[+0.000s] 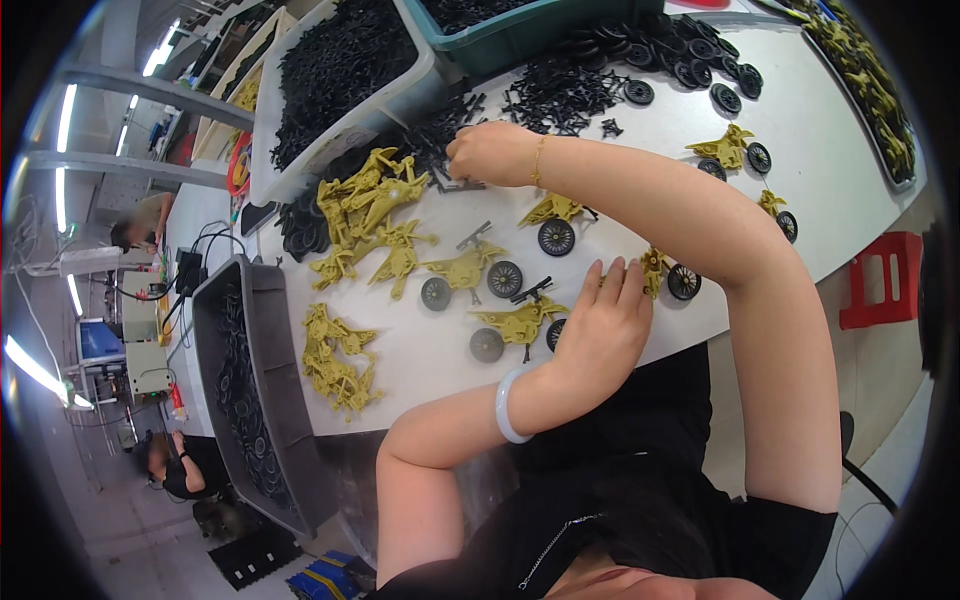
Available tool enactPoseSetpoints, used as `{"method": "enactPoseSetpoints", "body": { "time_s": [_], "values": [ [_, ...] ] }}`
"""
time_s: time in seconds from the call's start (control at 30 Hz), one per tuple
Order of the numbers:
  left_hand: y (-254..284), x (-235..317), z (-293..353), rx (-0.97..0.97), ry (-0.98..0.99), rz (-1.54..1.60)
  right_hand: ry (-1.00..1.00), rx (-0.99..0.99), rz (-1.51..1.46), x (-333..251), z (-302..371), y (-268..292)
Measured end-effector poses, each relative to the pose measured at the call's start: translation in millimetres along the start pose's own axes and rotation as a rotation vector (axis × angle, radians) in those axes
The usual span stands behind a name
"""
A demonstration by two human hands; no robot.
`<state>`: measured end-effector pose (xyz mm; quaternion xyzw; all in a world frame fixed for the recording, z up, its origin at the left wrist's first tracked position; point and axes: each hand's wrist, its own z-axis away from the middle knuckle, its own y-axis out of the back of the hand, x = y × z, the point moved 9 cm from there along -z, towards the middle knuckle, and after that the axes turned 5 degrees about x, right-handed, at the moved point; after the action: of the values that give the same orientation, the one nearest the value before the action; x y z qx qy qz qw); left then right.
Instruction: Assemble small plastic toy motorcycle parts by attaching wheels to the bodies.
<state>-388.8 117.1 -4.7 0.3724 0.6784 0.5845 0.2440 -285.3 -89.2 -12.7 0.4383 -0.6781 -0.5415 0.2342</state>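
My left hand rests low over the table with its fingers stretched out. Its fingertips are beside a yellow toy motorcycle body fitted with a black spoked wheel; its thumb is hidden. Across the table, my right hand is curled at the edge of a heap of small black plastic parts; whatever its fingertips grip is hidden. Between the hands stand partly assembled toy motorcycles, including one with two wheels. Another yellow toy motorcycle lies beneath my right wrist.
Yellow motorcycle bodies are heaped at left, with more nearer me. A white bin and teal bin stand behind; a grey bin is at left. Loose wheels lie far right. A red stool stands beyond the table.
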Motion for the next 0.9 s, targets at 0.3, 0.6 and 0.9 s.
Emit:
{"method": "enactPoseSetpoints", "body": {
  "time_s": [0.3,0.6,0.9],
  "values": [
    [3,-5,1,0.208,0.015,0.129,-0.180,-0.156,-0.199,-3,-9,-11],
    [0,-3,6,0.246,-0.047,0.080,-0.385,0.034,-0.553,-7,63,85],
    [-3,-1,3,0.226,-0.027,0.062,-0.789,0.064,-0.626,4,206,67]
  ]
}}
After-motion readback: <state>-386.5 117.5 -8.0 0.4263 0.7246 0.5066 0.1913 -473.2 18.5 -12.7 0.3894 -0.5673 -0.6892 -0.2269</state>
